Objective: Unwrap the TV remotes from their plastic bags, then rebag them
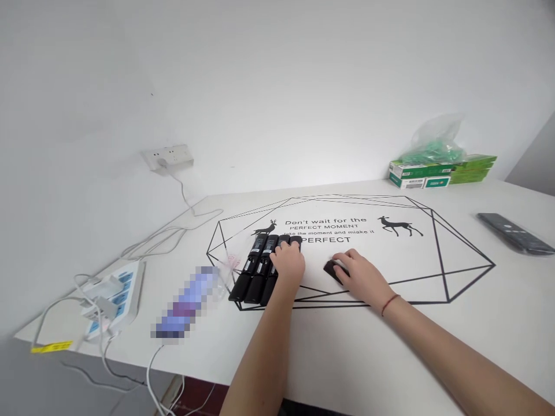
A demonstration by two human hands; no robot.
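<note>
Several black remote controls [255, 268] lie side by side on the white table [347, 346], left of centre. My left hand [288, 261] rests on top of the rightmost ones, fingers curled over them. My right hand [362, 274] lies a little to the right, its fingers covering a small black piece [330, 269] on the table; whether it grips the piece I cannot tell. A red string circles my right wrist.
A white power strip [113, 294] with cables sits at the table's left edge, below a wall socket [169, 156]. A blurred object [186, 303] lies near it. Green boxes [437, 171] and a plastic bag stand at the back right. Another dark remote [515, 233] lies far right.
</note>
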